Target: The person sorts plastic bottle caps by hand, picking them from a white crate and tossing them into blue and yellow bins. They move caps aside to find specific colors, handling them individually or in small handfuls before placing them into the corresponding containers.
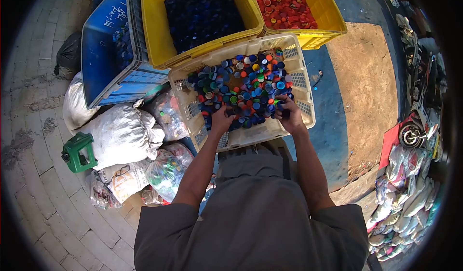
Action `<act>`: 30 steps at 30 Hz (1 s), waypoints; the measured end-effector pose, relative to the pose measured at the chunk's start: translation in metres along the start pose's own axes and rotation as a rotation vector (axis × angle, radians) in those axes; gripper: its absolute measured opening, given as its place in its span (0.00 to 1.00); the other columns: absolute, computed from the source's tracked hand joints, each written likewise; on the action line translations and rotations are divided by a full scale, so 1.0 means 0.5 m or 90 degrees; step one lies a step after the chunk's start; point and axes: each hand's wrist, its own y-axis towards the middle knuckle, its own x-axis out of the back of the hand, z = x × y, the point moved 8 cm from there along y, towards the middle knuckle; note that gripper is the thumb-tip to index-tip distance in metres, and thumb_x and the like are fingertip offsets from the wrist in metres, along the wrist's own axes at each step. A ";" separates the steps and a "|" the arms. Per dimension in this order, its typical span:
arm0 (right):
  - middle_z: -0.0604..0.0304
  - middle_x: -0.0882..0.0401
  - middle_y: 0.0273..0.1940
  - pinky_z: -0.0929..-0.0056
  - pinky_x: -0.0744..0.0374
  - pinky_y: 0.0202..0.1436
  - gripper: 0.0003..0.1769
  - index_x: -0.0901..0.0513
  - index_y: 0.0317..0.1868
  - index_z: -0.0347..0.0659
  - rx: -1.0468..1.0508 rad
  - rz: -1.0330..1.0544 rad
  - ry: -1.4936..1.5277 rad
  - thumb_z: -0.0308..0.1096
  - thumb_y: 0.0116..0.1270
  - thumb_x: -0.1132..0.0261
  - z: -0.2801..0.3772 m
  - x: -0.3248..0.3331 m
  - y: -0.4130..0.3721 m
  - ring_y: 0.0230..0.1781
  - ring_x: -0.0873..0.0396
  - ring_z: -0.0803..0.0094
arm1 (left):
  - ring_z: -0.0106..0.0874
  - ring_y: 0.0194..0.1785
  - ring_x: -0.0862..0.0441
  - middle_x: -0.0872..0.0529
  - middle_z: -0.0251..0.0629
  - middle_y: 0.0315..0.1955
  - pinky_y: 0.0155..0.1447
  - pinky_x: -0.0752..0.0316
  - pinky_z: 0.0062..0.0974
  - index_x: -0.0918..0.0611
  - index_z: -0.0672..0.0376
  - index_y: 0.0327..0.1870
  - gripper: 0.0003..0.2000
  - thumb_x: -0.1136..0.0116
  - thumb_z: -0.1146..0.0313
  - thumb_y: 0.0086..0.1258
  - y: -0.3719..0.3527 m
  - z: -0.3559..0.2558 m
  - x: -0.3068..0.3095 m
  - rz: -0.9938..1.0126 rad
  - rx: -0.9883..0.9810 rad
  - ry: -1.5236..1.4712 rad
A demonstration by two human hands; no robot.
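Note:
A cream plastic crate (309,90) with slotted sides stands in front of me, tilted in view. Mixed plastic bottle caps (247,96), many of them blue, with red, green, white and orange ones among them, cover its bottom. At the near left of the pile is my left hand (223,121), its fingers curled around dark caps. My right hand (292,118) is at the near right of the pile, with thumb and fingers bent around dark caps. The caps partly hide the fingertips of both hands.
Beyond the crate, one yellow bin (156,27) holds dark blue caps and another yellow bin (330,10) holds red ones. A blue bin (96,58) stands at left. White sacks (123,131), a green jerrycan (79,152) and bagged plastic (166,174) lie below it.

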 end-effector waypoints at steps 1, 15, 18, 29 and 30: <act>0.59 0.28 0.34 0.73 0.31 0.32 0.20 0.27 0.49 0.38 -0.023 0.016 0.048 0.31 0.55 0.43 -0.010 -0.006 -0.014 0.29 0.31 0.73 | 0.35 0.34 0.20 0.19 0.37 0.29 0.40 0.24 0.31 0.20 0.59 0.52 0.22 0.30 0.66 0.54 0.000 -0.019 -0.002 0.018 -0.036 0.088; 0.54 0.25 0.40 0.64 0.23 0.45 0.21 0.26 0.50 0.37 -0.097 0.012 0.057 0.32 0.54 0.43 -0.089 -0.027 -0.067 0.38 0.24 0.63 | 0.46 0.51 0.21 0.20 0.47 0.45 0.53 0.24 0.41 0.23 0.58 0.55 0.23 0.32 0.64 0.57 0.033 -0.033 -0.052 0.054 -0.132 0.225; 0.53 0.24 0.44 0.63 0.22 0.47 0.21 0.27 0.53 0.37 -0.094 -0.008 0.050 0.33 0.58 0.44 -0.089 -0.034 -0.062 0.42 0.23 0.62 | 0.39 0.45 0.19 0.20 0.43 0.43 0.48 0.22 0.38 0.23 0.60 0.52 0.21 0.34 0.64 0.59 0.037 -0.028 -0.044 0.025 -0.071 0.029; 0.50 0.24 0.53 0.55 0.28 0.60 0.28 0.32 0.61 0.34 -0.089 0.053 0.119 0.35 0.59 0.48 -0.085 -0.176 0.006 0.54 0.25 0.55 | 0.38 0.50 0.20 0.20 0.45 0.50 0.56 0.23 0.40 0.28 0.62 0.56 0.19 0.51 0.69 0.62 -0.074 -0.152 0.039 0.138 0.043 -1.063; 0.51 0.23 0.51 0.57 0.26 0.56 0.29 0.32 0.60 0.36 -0.103 0.068 0.155 0.31 0.55 0.48 -0.090 -0.195 0.013 0.51 0.24 0.57 | 0.41 0.55 0.22 0.20 0.46 0.52 0.62 0.28 0.40 0.27 0.63 0.56 0.20 0.52 0.66 0.63 -0.073 -0.142 0.038 0.136 0.051 -1.103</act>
